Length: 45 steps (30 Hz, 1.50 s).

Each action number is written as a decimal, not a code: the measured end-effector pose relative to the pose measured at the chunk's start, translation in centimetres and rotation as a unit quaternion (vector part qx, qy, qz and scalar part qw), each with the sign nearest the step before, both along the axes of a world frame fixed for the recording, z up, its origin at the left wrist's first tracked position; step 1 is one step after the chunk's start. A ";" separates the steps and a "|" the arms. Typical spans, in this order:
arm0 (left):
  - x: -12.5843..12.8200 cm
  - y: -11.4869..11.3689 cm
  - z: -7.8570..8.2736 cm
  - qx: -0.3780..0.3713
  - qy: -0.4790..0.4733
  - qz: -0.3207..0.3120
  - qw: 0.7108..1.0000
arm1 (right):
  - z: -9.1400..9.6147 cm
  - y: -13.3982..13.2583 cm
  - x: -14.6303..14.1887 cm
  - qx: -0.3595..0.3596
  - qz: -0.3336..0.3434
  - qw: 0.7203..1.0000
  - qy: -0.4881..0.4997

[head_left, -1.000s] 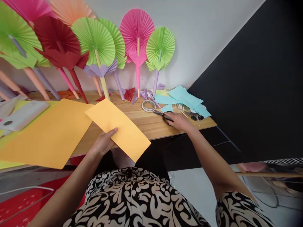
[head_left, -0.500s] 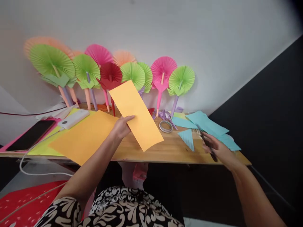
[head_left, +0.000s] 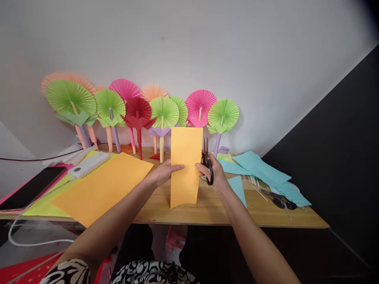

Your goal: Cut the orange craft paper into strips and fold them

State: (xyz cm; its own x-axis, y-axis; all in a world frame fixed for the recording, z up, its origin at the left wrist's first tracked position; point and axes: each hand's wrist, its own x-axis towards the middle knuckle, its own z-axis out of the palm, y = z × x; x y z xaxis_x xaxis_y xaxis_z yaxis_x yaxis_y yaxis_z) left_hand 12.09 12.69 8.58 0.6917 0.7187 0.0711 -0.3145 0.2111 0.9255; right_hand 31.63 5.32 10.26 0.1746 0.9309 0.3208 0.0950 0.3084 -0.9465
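Observation:
An upright strip of yellow-orange paper (head_left: pixel 186 146) is held in front of me above the table. My left hand (head_left: pixel 164 172) grips its left edge, thumb across the front. My right hand (head_left: pixel 215 173) pinches the right edge between thumb and fingers and also carries black-handled scissors (head_left: pixel 209 169), their blades pointing up beside the paper. The strip's lower edge is curved. Behind my right hand, the roll of tape (head_left: pixel 203 177) is mostly hidden. A pointed piece of light-blue paper (head_left: pixel 237 190) lies just right of my right wrist.
Folded paper fans (head_left: pixel 164 112) on rolled-paper handles lean along the wall. Orange sheets (head_left: pixel 103 185), a white power bank (head_left: pixel 89 165) and a phone (head_left: pixel 32 187) lie left. Light-blue sheets (head_left: pixel 260 167), thin sticks (head_left: pixel 260 193) and a black-handled tool (head_left: pixel 281 202) lie right, near the table edge (head_left: pixel 251 221).
My right hand has come left from the blue paper, bringing the scissors, and now also grips the strip. The strip has turned from slanted to upright. The view has tilted slightly upward.

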 end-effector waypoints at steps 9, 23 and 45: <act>0.2 2.0 -1.8 0.026 0.046 0.174 0.983 | -0.2 3.0 -1.5 0.035 -0.056 0.997 0.037; -2.7 4.6 -3.0 -0.059 -0.136 0.408 0.901 | -6.1 -8.2 -7.3 -0.127 0.184 0.926 0.304; -2.6 5.0 -4.1 -0.021 -0.136 0.386 0.912 | -7.6 -10.7 -9.4 -0.202 0.211 0.905 0.310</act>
